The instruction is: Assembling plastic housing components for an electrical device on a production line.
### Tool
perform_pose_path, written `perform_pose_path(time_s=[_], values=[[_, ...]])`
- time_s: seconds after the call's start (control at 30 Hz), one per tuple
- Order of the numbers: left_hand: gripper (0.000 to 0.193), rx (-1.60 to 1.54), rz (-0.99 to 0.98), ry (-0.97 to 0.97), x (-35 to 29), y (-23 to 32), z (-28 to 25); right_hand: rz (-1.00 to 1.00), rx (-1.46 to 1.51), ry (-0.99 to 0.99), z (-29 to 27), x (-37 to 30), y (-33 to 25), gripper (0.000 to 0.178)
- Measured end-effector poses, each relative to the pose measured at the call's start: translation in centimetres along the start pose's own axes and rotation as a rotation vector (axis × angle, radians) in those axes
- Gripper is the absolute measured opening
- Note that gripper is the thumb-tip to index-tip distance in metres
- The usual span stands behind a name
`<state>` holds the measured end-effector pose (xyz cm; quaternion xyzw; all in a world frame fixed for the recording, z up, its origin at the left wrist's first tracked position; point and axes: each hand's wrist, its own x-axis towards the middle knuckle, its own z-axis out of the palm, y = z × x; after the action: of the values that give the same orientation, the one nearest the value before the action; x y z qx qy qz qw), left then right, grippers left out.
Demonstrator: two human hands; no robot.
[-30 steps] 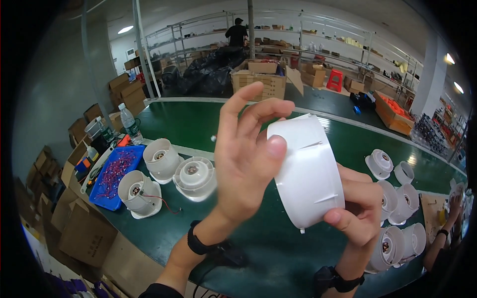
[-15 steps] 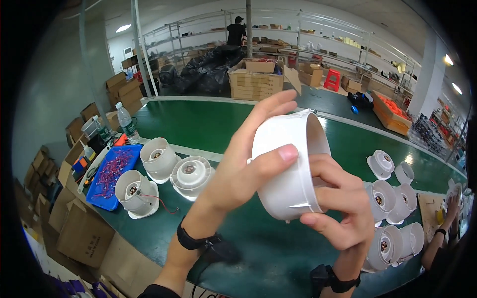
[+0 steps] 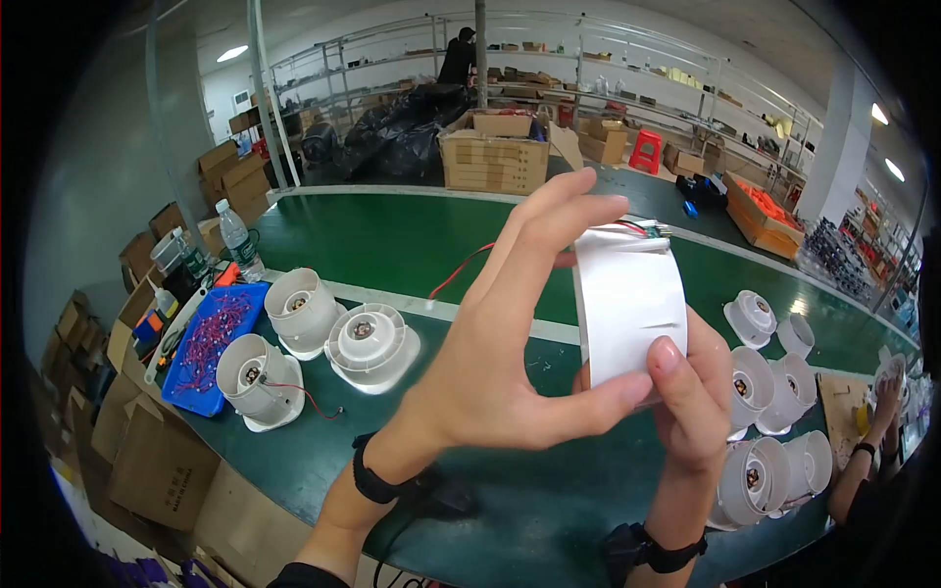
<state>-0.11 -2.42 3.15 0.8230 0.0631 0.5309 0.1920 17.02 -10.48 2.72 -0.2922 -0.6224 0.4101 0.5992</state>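
Note:
Above the near part of the green bench I hold a white round plastic housing (image 3: 632, 309) between both hands, its curved outer wall facing me. My left hand (image 3: 520, 343) grips it from the left, with the thumb low and the fingers reaching over the top edge. On the other side my right hand (image 3: 691, 392) is closed round the lower right, its thumb pressed on the wall. A thin red wire (image 3: 461, 267) hangs out to the left behind my left fingers. At the top edge sits a small green part (image 3: 655, 231) with wires. The housing's inside is hidden.
Left on the bench stand several white fan units (image 3: 372, 348) beside a blue tray (image 3: 201, 402) of red-and-dark wires and a water bottle (image 3: 238, 240). Similar units (image 3: 753, 480) stand at right, near a co-worker's hand (image 3: 890, 397). A carton (image 3: 495, 162) is beyond.
The housing has been turned, so its open end no longer faces right and the wires now show. My right hand's fingers have left the opening, and its thumb lies on the outer wall.

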Motion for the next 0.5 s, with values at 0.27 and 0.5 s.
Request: perform_pose_path(time_s=[0.27,0.5], values=[[0.101,-0.135,-0.146,-0.086,0.1,1.4,0.0,-0.018,-0.027,-0.024,-0.1,-0.1,-0.2,0.043],[0.053,-0.474,-0.267,0.166,0.1,1.3,0.7,-0.108,-0.270,-0.210,-1.2,0.2,-1.2,0.033]])
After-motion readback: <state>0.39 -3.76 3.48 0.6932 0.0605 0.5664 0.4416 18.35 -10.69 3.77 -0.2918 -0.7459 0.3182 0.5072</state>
